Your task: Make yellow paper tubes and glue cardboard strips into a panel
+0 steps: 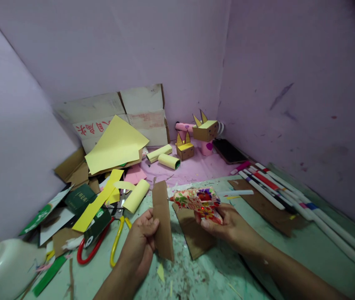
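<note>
My left hand (143,237) grips a narrow brown cardboard strip (162,221), thumb on its face, holding it upright. My right hand (224,225) is wrapped round the handle of a flower-patterned glue gun (198,202). The gun points left, its nozzle close to the strip's right edge; whether they touch I cannot tell. A pale glue stick (238,193) sticks out of the gun's back. Below the gun lies another brown cardboard piece (193,233), partly covered by my right hand.
Scissors (119,218), yellow rolls (137,196) and paper scraps lie left, near a white bottle (11,266). Boxes with pointed ears (185,151) and a phone (229,151) are at the back. Markers (265,187) rest on cardboard at the right. A cable runs below my right wrist.
</note>
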A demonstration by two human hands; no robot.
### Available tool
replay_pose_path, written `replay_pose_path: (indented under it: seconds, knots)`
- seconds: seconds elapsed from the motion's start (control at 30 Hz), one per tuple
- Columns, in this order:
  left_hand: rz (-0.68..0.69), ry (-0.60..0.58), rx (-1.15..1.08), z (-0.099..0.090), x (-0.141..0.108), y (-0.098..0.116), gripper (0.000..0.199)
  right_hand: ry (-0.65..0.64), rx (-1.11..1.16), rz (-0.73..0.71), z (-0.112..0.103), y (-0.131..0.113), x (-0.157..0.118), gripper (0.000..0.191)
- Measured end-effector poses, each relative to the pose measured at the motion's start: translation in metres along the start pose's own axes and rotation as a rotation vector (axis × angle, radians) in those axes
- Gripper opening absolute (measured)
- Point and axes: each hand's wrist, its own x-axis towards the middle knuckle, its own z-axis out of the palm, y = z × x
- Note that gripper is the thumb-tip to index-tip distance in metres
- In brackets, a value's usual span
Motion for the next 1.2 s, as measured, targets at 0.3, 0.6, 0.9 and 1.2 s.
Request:
replay_pose_path:
  seconds: [0.3, 0.6, 0.9, 1.2]
  knots:
    - [0.004, -0.001, -0.008, 0.0004, 0.0008, 0.0021, 0.03, -0.032, -0.037, 0.004, 0.0019, -0.0041, -0.0004, 0.022]
    - [-0.002, 0.037, -0.057, 0.0018, 0.0023, 0.0038, 0.027, -0.033, -0.045, 0.019, 0.0033, -0.0017, -0.0013, 0.021]
    - [-0.004, 0.027, -0.095, 0.0018, 0.0, 0.0051, 0.024, -0.073, 0.05, 0.002, 0.0039, -0.0012, -0.0037, 0.023]
    - [-0.011, 0.028, -0.136, 0.004, 0.0016, 0.0072, 0.023, -0.117, 0.064, 0.046, 0.0072, -0.0003, -0.0046, 0.023]
